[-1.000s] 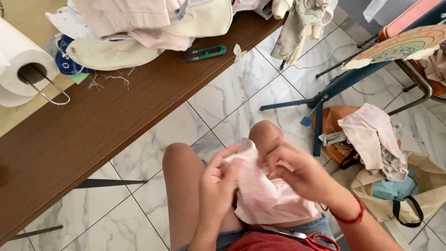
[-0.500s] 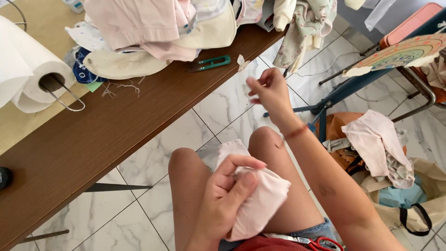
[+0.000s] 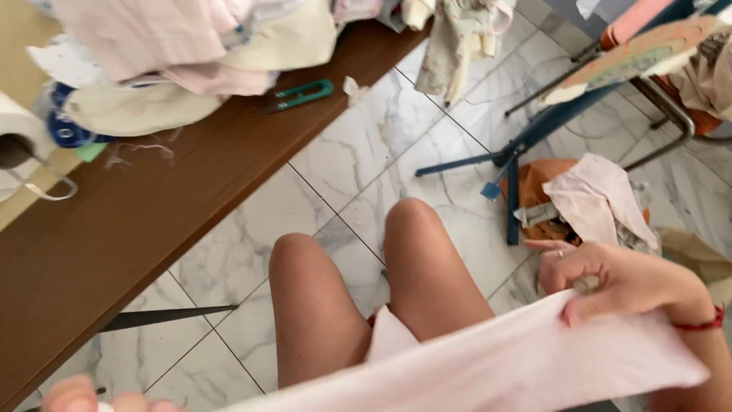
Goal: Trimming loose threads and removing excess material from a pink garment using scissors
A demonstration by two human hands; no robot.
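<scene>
Two hands now stretch the pale pink cloth [image 3: 503,366] wide across your lap; a second ago both worked bunched together over it on your thighs, and half a second ago your right hand had lifted away toward the counter while the left alone pressed the cloth to your knee. Your right hand [image 3: 610,282] has come back and is closed on the cloth's upper edge at the right of the view, thumb and fingers pinching it. Your left hand [image 3: 99,398] shows only as fingertips at the bottom left corner, seemingly at the cloth's far end, though you cannot tell its grip from here. By the look of it, the piece has gone from gathered to pulled taut and open.

No packages, labels or signs can be made out. On the brown wooden counter [image 3: 152,236], upper left, lie a heap of pink and cream fabrics [image 3: 175,53], small green thread snips [image 3: 301,95] and a white paper roll [image 3: 19,141] at the left edge. More pink fabric [image 3: 602,194] sits over an orange bag on the marble floor to your right
</scene>
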